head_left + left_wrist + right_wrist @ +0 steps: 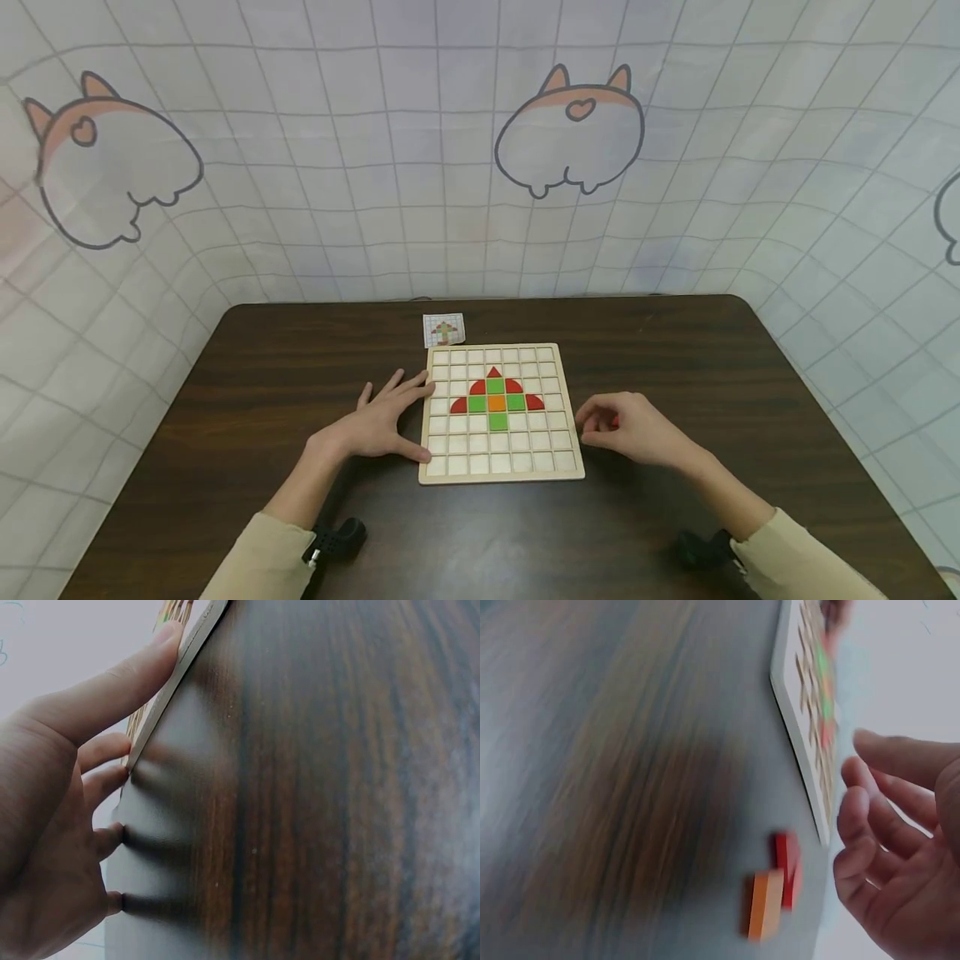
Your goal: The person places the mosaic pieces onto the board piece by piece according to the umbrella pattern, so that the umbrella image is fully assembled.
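Note:
A square pale wooden grid board (502, 478) lies flat on the table. My left hand (372, 423) rests at its left edge with fingers spread; in the left wrist view the thumb (142, 671) touches the rim. The board holds several green squares, an orange square (497, 403), several red rounded pieces and a red triangle (493, 372). My right hand (637, 429) hovers just right of the board, its fingers loosely bent, with no piece seen between them in the right wrist view. Below it, a red piece (784, 859) and an orange block (766, 904) sit on the table.
A small card (444, 330) printed with a similar coloured pattern lies behind the board's far left corner. The dark wood table (300, 350) backs onto a white grid-patterned cloth (420, 233). Both wrists carry black devices.

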Available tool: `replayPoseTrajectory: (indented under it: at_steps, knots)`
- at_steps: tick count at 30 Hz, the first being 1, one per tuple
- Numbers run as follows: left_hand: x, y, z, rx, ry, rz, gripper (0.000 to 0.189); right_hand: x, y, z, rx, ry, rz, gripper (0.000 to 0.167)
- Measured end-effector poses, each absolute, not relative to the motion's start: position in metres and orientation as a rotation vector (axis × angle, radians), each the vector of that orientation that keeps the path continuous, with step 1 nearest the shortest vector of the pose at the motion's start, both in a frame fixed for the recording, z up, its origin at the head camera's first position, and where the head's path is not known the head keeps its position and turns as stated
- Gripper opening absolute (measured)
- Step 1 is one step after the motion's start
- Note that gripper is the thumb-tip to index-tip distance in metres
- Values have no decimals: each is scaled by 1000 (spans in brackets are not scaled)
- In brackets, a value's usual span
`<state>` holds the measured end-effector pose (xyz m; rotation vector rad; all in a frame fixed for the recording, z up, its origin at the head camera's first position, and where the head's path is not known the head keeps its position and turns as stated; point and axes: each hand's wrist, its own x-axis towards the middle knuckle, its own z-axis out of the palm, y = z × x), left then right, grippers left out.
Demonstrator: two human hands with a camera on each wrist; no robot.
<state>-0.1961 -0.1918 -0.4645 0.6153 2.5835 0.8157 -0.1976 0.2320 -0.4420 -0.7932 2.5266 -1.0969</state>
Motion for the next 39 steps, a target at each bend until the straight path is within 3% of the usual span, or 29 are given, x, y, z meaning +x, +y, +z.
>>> replayPoseTrajectory:
  at_steps: [16, 23, 39]
  knots:
    - [-200, -189, -462, 616, 2593, 792, 107, -188, 306, -436, -673, 2505, -1010, 28]
    - [-201, -188, -461, 616, 2594, 791, 107, -185, 307, -446, -692, 2592, -932, 31]
    - [-197, -190, -463, 612, 2592, 810, 107, -189, 296, -443, -712, 2670, -879, 18]
